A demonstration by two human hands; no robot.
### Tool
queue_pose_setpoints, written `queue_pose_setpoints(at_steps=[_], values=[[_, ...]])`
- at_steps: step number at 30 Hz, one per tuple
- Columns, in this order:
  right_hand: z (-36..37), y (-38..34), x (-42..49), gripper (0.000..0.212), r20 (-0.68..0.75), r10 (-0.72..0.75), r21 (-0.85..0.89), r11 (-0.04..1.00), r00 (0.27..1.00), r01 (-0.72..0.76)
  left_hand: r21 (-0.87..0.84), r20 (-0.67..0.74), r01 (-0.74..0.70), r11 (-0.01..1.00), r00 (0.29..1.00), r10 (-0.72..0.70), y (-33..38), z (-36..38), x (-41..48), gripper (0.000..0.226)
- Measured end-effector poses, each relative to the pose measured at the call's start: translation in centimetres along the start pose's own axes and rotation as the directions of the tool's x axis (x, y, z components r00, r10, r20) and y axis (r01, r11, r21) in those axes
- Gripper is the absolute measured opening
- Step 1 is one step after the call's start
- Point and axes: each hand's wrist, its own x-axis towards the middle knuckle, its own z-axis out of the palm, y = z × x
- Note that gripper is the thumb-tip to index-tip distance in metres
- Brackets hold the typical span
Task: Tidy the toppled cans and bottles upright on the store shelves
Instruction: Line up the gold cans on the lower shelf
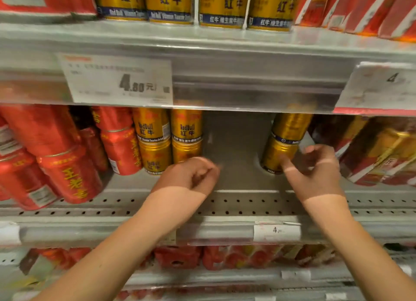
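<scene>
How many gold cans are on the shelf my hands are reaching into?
6 gold cans, stacked in pairs: four left of the gap, two by the right hand. Others may hide behind.

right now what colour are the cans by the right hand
Gold and blue cans; head view.
</scene>
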Motion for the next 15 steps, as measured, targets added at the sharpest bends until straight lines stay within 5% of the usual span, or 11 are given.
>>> queue_pose_setpoints(at_steps=[2, 6, 11, 15], values=[[0.3, 1.3, 0.6, 0.071, 0.156, 0.038, 0.01, 0.999, 0.987, -0.04, -0.108, -0.033, 0.01, 0.994, 0.999, -0.014, 1.5, 2.5, 1.7, 0.018], [0.2, 1.3, 3.0, 0.053, 0.391, -0.009, 0.005, 1.0, 0.92, 0.008, -0.173, -0.096, -0.059, 0.983, 0.994, 0.042, 4.3, 5.5, 5.9, 0.03], [-0.4, 1.2, 5.1, 0.027, 0.473, -0.24, 0.203, 0.966, 0.847, 0.16, -0.159, -0.04, -0.035, 0.987, 0.999, 0.029, 7.3, 7.0, 9.3, 0.076], [0.9, 2.0, 5.0, 0.044, 0.437, -0.213, 0.144, 0.976, 0.874, 0.166, -0.092, -0.026, -0.009, 0.996, 1.0, 0.007, 7.4, 7.5, 9.6, 0.058]])
